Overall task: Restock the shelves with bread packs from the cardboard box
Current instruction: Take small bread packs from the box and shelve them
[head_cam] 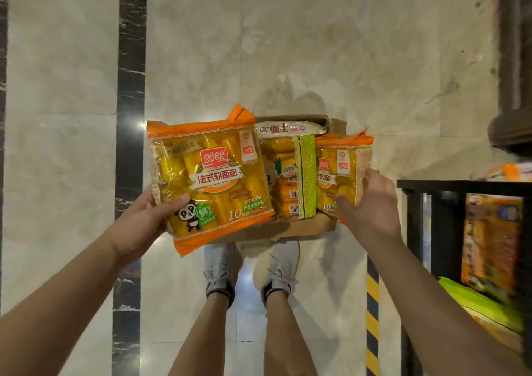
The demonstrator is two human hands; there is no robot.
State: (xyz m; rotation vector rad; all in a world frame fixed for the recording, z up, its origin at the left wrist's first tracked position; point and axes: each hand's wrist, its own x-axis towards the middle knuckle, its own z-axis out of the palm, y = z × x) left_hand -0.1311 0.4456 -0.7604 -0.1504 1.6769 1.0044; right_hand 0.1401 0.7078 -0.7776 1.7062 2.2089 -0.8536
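Observation:
I look straight down at a cardboard box (290,228) on the floor in front of my feet. My left hand (144,217) grips the lower left corner of a large orange bread pack (213,180) held up above the box. My right hand (368,203) grips the right side of a second orange bread pack (339,171) at the box's right end. Between the two lies a green-edged bread pack (290,174) inside the box.
A black shelf unit (460,185) stands at the right with orange packs (489,243) and green packs (480,303) on its shelves. A yellow-and-black hazard stripe (372,318) runs along its base. Pale marble floor with a dark band (131,87) lies to the left.

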